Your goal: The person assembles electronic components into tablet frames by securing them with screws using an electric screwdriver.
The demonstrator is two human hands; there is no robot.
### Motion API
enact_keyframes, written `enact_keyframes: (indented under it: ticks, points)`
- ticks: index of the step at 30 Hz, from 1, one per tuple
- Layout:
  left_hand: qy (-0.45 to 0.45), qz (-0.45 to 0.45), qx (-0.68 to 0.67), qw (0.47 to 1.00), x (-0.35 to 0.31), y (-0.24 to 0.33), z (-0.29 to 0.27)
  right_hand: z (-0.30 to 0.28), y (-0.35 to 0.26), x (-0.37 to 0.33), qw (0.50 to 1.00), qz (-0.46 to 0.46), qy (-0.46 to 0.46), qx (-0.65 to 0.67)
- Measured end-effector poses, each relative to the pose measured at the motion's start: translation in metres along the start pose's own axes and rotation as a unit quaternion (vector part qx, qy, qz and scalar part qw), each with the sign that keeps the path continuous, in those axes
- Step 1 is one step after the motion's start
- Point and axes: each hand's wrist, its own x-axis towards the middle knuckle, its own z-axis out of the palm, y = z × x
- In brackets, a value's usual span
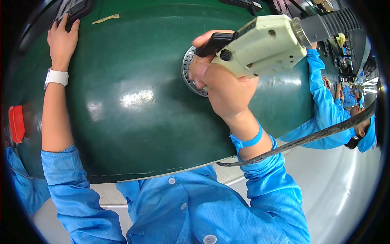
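Observation:
My right hand (229, 87) is wrapped round a cream-coloured hand-held tool (270, 46) with a black lever and a black button. A grey ribbed sleeve (337, 23) runs from the tool's far end toward the upper right. Below my fingers shows part of a round metal disc (187, 67) with many small holes; whether it belongs to the tool, I cannot tell. At the upper left, my left hand (63, 42) lies with fingers spread, its fingertips at the near edge of a dark flat device (79, 11). Nothing is gripped in it.
The green table top (134, 134) spans the view. A tan strip (106, 18) lies near the far left. A red bin (16, 124) stands at the left. A black cable (300, 140) crosses my right forearm. At the right sits a person in blue (325, 85).

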Motion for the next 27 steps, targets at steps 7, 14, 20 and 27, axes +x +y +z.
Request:
enact_keyframes:
  ticks: [7, 14, 20, 27]
  points:
    - [0.007, 0.002, 0.003, 1.0, -0.001, 0.0, 0.002, 0.003, 0.0, -0.001, 1.0, 0.0, -0.006, -0.009]
    - [0.058, 0.043, -0.013, 0.997, -0.003, 0.009, -0.013, 0.002, -0.007, 0.001, 1.0, -0.006, 0.024, 0.001]
    - [0.04, 0.18, -0.255, 0.949, -0.032, 0.082, -0.05, -0.03, -0.03, 0.018, 0.988, -0.107, 0.09, -0.07]
    - [-0.083, 0.013, -0.466, 0.881, -0.036, 0.229, -0.056, -0.028, 0.013, 0.01, 0.989, -0.092, 0.088, -0.076]
